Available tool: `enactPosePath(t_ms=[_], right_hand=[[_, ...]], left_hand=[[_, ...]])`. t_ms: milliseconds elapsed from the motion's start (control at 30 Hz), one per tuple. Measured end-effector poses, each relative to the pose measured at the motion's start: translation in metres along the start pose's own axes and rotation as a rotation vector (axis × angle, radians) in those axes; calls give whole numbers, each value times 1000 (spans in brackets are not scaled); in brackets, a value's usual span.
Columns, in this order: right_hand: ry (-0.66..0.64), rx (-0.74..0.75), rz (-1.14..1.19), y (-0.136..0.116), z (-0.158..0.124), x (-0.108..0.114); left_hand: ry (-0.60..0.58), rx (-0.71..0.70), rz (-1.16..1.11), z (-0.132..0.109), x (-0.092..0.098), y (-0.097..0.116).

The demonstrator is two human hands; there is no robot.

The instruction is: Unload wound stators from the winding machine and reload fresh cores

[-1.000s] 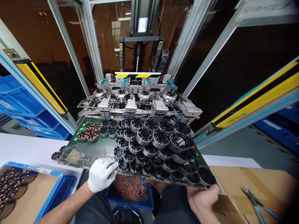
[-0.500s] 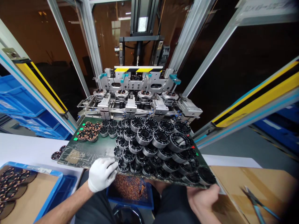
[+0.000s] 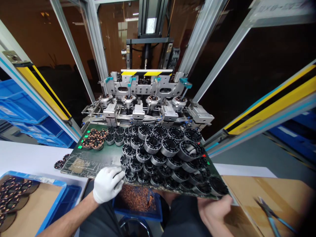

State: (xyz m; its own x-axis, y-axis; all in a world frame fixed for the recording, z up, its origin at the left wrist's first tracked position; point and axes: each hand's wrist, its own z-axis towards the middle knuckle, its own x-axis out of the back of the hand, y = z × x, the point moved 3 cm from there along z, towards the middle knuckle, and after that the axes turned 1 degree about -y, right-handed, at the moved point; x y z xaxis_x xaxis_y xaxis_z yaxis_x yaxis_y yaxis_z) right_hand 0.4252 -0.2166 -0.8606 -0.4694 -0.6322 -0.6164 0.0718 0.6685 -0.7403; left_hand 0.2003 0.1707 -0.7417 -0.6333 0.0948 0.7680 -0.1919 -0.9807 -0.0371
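My left hand (image 3: 107, 183), in a white glove, rests on the near edge of a green work mat (image 3: 93, 159) with its fingers curled beside a small black-and-silver motor housing (image 3: 129, 174). Several such housings (image 3: 163, 151) are packed over the mat's right half. My bare right hand (image 3: 215, 210) lies at the mat's near right corner, fingers curled at the edge; nothing shows in it. A few copper-wound stators (image 3: 93, 140) sit at the mat's far left. Behind them a press fixture (image 3: 145, 98) holds four stators under a raised tool head.
A blue tray (image 3: 51, 204) with wound stators on cardboard is at lower left. A blue bin of copper scraps (image 3: 138, 199) sits under the mat's edge. Cutters (image 3: 270, 214) lie on a cardboard sheet at right. Yellow-striped light-curtain bars flank the machine; blue crates stand far left.
The press's tool head has risen off the four stators in the fixture. Both hands have stayed where they were.
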Motion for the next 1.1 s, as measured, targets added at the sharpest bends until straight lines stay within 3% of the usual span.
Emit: enactPosePath(t_ms=[1100], right_hand=[[20, 7, 6, 2, 3, 2]], left_hand=[[-4, 2, 6, 0, 0, 0]])
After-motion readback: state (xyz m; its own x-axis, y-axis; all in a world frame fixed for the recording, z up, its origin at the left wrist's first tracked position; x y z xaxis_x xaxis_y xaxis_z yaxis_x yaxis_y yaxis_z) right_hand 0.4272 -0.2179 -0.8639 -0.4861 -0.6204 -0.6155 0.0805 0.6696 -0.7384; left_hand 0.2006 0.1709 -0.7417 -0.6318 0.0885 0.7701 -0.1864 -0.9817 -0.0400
